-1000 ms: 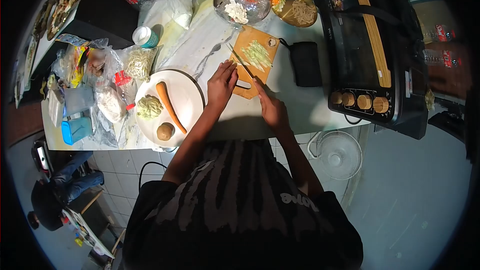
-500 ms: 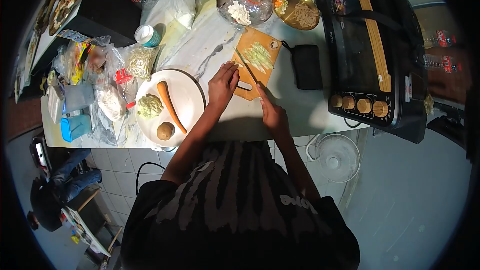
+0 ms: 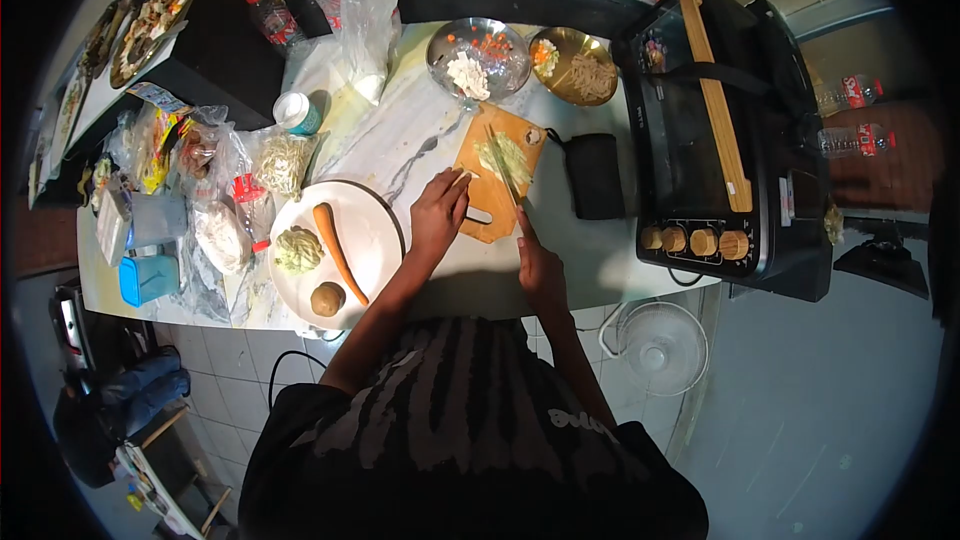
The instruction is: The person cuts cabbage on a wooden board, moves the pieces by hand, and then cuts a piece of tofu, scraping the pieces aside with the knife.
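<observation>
My right hand (image 3: 541, 270) grips a knife (image 3: 507, 168), its blade lying over pale green vegetable shreds (image 3: 515, 160) on a wooden cutting board (image 3: 488, 228). At the board's left edge, my left hand (image 3: 440, 212) rests with fingers curled together. A small pale bit shows at its fingertips, too small to name. Near the board's top right corner sits a small round pale piece (image 3: 533, 137). To the left, a white plate (image 3: 378, 240) bears a carrot (image 3: 338, 252), a pale green leafy vegetable (image 3: 298, 251) and a round brown vegetable (image 3: 327, 299).
Behind the board stand two metal bowls, one with white and orange pieces (image 3: 468, 75), the other with shredded food (image 3: 592, 77). A black pouch (image 3: 594, 176) and a black oven (image 3: 690, 140) are to the right. Bagged food (image 3: 283, 162) crowds the left; a person sits beyond.
The knife has shifted from the left side of the shreds to over them. My left hand stays at the board's left edge. The view has tilted upward, so the counter appears lower.
</observation>
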A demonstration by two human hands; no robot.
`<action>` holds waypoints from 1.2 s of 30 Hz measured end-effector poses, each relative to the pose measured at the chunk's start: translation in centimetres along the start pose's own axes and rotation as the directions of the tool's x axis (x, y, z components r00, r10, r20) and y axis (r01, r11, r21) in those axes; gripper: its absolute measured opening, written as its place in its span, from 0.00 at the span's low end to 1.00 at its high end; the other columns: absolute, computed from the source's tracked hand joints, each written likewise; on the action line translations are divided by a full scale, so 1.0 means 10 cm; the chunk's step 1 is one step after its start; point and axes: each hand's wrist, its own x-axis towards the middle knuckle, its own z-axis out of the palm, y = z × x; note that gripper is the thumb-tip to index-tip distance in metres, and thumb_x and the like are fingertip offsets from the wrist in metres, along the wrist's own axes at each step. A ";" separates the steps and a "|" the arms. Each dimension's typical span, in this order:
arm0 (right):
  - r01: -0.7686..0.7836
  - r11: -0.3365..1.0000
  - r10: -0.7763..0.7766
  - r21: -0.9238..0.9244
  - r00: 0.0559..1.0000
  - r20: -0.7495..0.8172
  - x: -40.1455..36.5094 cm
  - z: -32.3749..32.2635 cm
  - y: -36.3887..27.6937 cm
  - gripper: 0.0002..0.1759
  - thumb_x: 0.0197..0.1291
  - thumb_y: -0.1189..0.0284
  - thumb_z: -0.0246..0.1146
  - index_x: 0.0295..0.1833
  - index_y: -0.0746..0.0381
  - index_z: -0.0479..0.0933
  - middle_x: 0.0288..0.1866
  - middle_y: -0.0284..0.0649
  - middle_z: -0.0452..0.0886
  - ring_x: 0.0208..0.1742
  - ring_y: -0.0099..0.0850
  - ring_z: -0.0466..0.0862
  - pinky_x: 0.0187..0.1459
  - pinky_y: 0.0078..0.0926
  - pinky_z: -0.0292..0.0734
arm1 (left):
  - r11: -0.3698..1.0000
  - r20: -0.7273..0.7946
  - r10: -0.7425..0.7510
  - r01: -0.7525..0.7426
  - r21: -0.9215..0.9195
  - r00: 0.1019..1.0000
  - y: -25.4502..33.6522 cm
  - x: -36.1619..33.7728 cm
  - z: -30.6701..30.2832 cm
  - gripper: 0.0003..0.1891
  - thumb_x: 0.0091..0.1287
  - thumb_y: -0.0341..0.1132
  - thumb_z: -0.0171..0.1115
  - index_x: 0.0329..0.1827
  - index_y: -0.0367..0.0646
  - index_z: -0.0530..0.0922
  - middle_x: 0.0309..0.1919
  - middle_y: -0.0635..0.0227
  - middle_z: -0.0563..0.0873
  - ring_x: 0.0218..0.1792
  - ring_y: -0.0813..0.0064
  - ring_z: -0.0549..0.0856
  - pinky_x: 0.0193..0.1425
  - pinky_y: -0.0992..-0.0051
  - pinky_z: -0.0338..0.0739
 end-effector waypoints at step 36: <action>0.036 0.999 -0.037 0.009 0.993 0.112 0.03 0.10 -0.03 0.28 0.80 0.66 0.49 0.82 0.42 0.61 0.22 0.55 0.76 0.23 0.53 0.80 0.32 0.46 0.75 | 0.998 -0.004 0.037 -0.037 0.046 0.999 -0.02 0.00 0.00 0.15 0.67 0.27 0.67 0.56 0.42 0.87 0.56 0.62 0.89 0.61 0.61 0.86 0.63 0.66 0.82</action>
